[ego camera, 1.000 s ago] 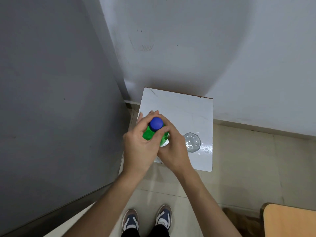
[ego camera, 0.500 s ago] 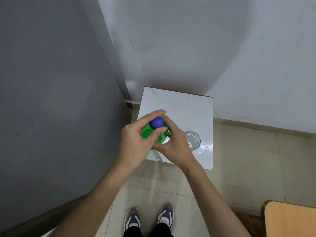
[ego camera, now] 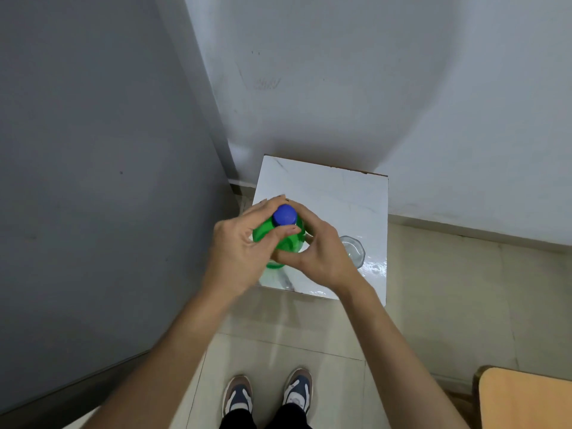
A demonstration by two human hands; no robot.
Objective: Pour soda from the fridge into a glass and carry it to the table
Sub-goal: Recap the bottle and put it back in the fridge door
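A green soda bottle (ego camera: 286,243) with a blue cap (ego camera: 284,215) stands upright over the near left part of a small white stand (ego camera: 325,193). My left hand (ego camera: 238,252) wraps the bottle from the left, thumb and fingers pinching around the cap. My right hand (ego camera: 318,255) grips the bottle's shoulder from the right. A clear glass (ego camera: 354,250) stands on the stand just right of my right hand, partly hidden by it. The bottle's lower body is hidden by my hands.
The stand sits in a corner, with a grey wall (ego camera: 93,181) to the left and a white wall (ego camera: 371,88) behind. A wooden table corner (ego camera: 526,400) shows at the lower right. My shoes (ego camera: 266,394) are on the tiled floor below.
Both hands have stayed on the bottle. My left fingers have shifted around the cap, and my right hand has slid slightly further over the bottle's shoulder, covering more of the glass.
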